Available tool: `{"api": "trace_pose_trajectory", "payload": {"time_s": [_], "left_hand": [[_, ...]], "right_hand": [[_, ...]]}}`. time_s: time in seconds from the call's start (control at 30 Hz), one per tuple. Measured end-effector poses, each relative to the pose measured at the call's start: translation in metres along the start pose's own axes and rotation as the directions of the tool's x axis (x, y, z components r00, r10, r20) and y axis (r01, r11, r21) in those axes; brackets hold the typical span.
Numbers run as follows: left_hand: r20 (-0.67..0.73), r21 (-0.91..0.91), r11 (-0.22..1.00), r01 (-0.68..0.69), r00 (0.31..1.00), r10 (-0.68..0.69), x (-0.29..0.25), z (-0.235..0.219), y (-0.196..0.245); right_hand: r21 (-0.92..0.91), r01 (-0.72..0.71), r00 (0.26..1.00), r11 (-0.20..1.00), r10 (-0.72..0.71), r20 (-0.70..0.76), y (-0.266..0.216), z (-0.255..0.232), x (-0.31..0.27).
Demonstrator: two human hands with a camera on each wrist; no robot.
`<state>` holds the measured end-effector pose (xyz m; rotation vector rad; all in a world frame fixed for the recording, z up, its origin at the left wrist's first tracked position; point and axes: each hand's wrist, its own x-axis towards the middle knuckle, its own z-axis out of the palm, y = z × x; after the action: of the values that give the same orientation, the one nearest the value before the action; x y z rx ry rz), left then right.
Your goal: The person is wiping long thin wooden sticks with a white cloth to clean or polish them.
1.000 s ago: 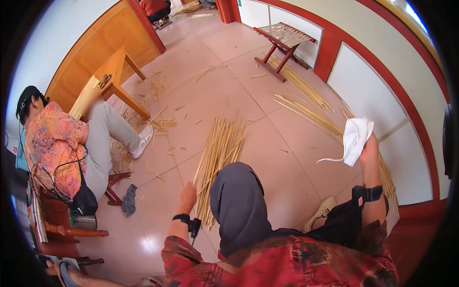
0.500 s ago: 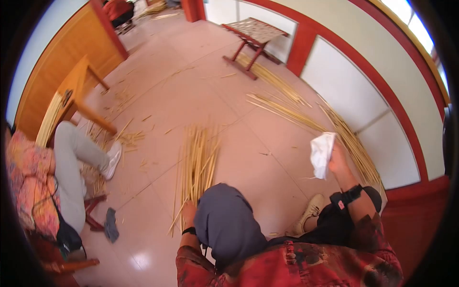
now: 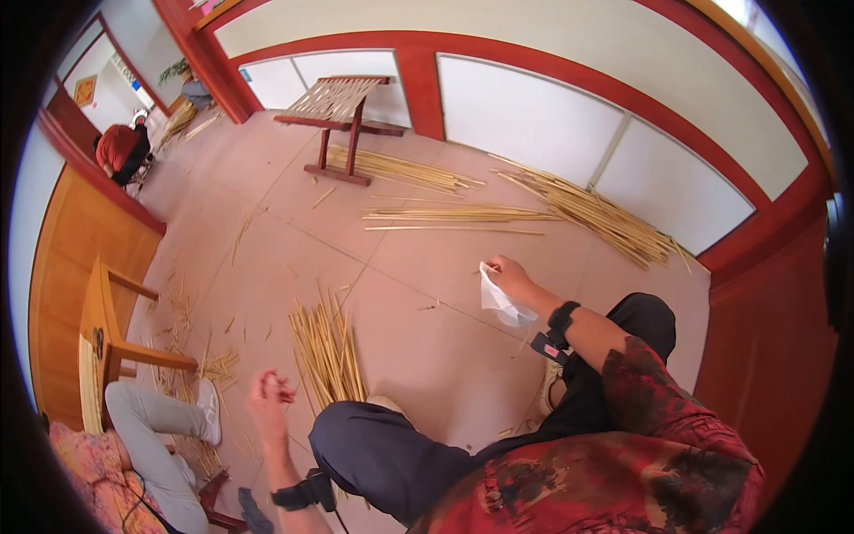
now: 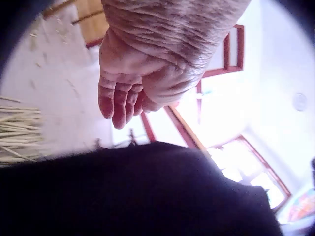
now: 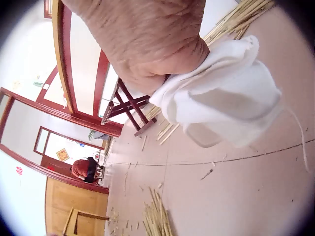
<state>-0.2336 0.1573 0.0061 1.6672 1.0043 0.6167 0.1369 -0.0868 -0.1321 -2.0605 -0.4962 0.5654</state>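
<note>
Cloth (image 3: pixel 503 303): hung pinched at one end by the curled fingers of the right hand (image 3: pixel 514 278); slanted lengthwise to the lower right in the head view, with its loose end pointing away from the hand; lay just below the fingers, touching them, and fanned out beyond them in the right wrist view; meanwhile, held the left hand (image 3: pixel 270 393) well apart, near the sticks (image 3: pixel 325 351), with fingers loosely bent and close together.

The bare left hand (image 3: pixel 269 398) extends forward, its fingers (image 4: pixel 119 105) loosely bent; the bare right forearm (image 3: pixel 594 335) slants inward, the right hand (image 3: pixel 509 274) gripping with curled fingers.
</note>
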Motion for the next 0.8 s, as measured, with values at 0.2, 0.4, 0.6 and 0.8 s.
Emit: {"api": "trace_pose_trajectory", "payload": {"time_s": [0.2, 0.4, 0.6, 0.8], "left_hand": [[0.37, -0.214, 0.976, -0.048, 0.921, 0.126, -0.032, 0.105, 0.168], [0.876, 0.108, 0.994, -0.006, 0.474, -0.093, -0.034, 0.213, 0.136], [0.83, 0.384, 0.792, -0.475, 0.552, -0.072, -0.009, 0.206, 0.093], [0.778, 0.449, 0.797, -0.404, 0.615, -0.126, 0.005, 0.2, 0.091]], "right_hand": [[-0.219, -0.017, 0.997, 0.976, 0.0, -0.074, 0.032, -0.01, 0.025], [-0.394, -0.067, 0.995, 0.917, 0.033, -0.094, 0.044, -0.015, 0.054], [-0.554, 0.046, 0.996, 0.831, -0.081, -0.039, 0.056, -0.001, 0.102], [-0.659, 0.111, 0.989, 0.744, -0.145, 0.003, 0.065, 0.035, 0.157]]}}
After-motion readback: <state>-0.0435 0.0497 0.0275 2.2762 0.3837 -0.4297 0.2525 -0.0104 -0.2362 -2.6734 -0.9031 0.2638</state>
